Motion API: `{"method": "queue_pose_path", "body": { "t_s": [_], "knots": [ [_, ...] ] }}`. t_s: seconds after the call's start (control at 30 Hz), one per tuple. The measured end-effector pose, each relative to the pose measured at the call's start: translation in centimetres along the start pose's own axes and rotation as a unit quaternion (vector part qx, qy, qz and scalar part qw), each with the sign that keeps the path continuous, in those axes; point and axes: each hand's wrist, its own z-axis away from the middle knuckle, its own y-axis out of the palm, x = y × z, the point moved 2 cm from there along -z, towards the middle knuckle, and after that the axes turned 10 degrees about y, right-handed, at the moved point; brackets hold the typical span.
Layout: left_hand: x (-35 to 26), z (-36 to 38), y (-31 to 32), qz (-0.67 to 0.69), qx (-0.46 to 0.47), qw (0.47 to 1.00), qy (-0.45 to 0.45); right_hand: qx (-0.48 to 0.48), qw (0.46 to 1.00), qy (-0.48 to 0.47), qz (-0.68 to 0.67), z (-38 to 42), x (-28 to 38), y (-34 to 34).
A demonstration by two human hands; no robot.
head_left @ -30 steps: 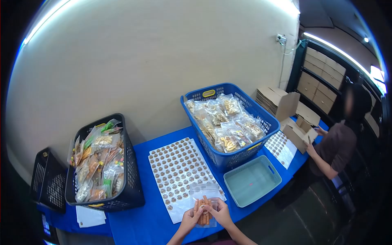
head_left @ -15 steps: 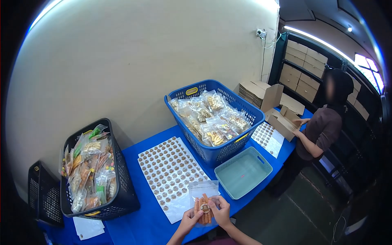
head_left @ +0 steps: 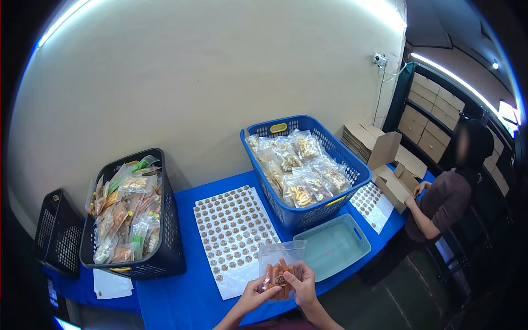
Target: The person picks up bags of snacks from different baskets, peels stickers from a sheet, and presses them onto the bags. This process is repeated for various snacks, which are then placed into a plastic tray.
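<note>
A clear zip bag of orange-brown snack sticks is held upright low in the view, over the table's front edge. My left hand pinches its lower left side. On the other side my right hand grips the bag, thumb across the front beside a round brown sticker. Just behind the bag lies a white sheet with rows of round stickers. A pale green plastic tray stands beside my right hand, with a small reddish mark on its floor.
A blue basket of bagged pale snacks stands behind the tray. To the left, a dark basket holds mixed snack bags; another dark basket is farther left. At right, a co-worker handles a cardboard box beside another sticker sheet.
The view has shifted, so things sit lower and mostly farther right. Both my hands keep hold of the bag. The co-worker's hands have drawn closer to the body at the box.
</note>
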Motion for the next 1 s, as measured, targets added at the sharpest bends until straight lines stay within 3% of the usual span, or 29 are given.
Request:
{"method": "queue_pose_path", "body": {
  "t_s": [0.17, 0.3, 0.43, 0.53, 0.7, 0.87, 0.97, 1.0],
  "knots": [
    [-1.1, -3.1, 1.1, -0.151, -0.031, 0.982, 0.105, -0.001, 0.999, 0.036, -0.020, -1.7, 1.9, -1.4],
    [-2.1, -6.0, 3.1, -0.249, -0.027, 0.958, 0.141, 0.032, 0.998, 0.017, 0.057, -2.6, 3.9, -3.5],
    [-1.4, -8.3, 6.3, -0.259, -0.067, 0.945, 0.188, 0.057, 0.995, 0.038, 0.076, -3.9, 5.2, -6.4],
    [0.6, -9.6, 7.6, -0.278, -0.079, 0.944, 0.159, 0.081, 0.988, 0.066, 0.115, -4.6, 6.2, -8.6],
    [1.6, -11.2, 10.0, -0.137, -0.111, 0.983, 0.051, 0.116, 0.984, 0.086, 0.103, -5.5, 6.5, -11.8],
    [2.3, -11.6, 11.5, -0.149, -0.124, 0.980, 0.054, 0.135, 0.982, 0.083, 0.101, -6.6, 7.2, -13.6],
    [3.5, -11.7, 12.6, -0.295, -0.110, 0.935, 0.162, 0.085, 0.986, 0.082, 0.122, -6.9, 7.1, -14.7],
    [3.8, -11.3, 13.2, -0.295, -0.114, 0.939, 0.138, 0.053, 0.989, 0.049, 0.129, -6.8, 7.2, -14.9]
  ]
}}
